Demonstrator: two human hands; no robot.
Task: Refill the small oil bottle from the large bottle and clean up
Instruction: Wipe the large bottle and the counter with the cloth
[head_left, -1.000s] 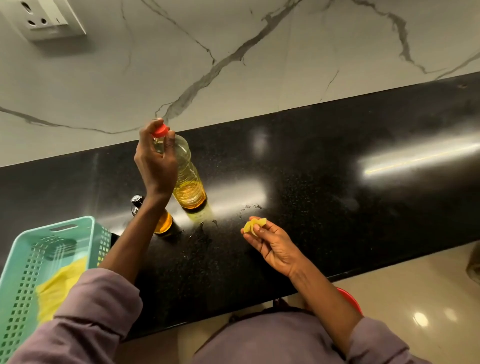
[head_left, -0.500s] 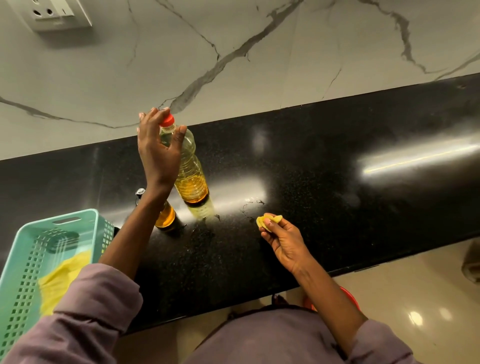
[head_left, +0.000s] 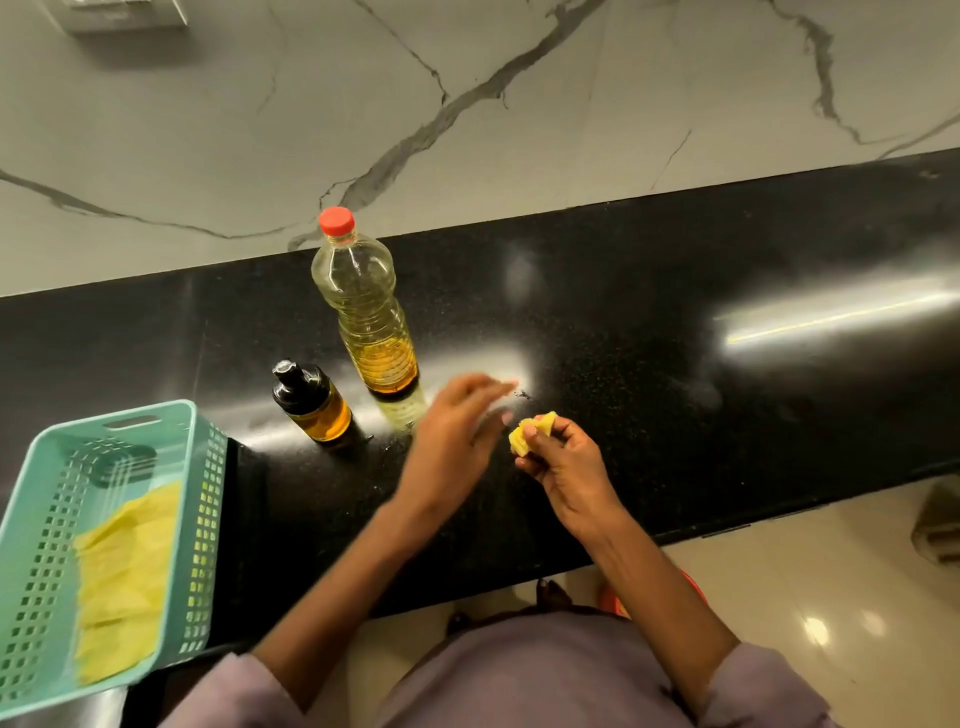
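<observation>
The large clear oil bottle (head_left: 366, 306) stands upright on the black counter (head_left: 675, 364) with its red cap (head_left: 336, 222) on and a little oil at the bottom. Left of it stands the small dark bottle (head_left: 311, 402) with a black top and amber oil inside. My left hand (head_left: 457, 436) hovers blurred over the counter right of the large bottle, fingers stretched out and holding nothing. My right hand (head_left: 561, 462) pinches a small crumpled yellow cloth piece (head_left: 530, 431) just beside the left hand's fingertips. Small oil marks (head_left: 522, 395) show on the counter near both hands.
A teal plastic basket (head_left: 197, 467) sits at the counter's left front edge with a yellow cloth (head_left: 124, 577) inside. A marble wall (head_left: 467, 104) rises behind the counter, with a socket (head_left: 124, 13) at top left. The beige floor (head_left: 831, 597) lies below the counter edge.
My left hand let go of the large bottle's red cap and swung down to the right, beside the right hand. The right hand with the yellow piece stayed close to the same spot.
</observation>
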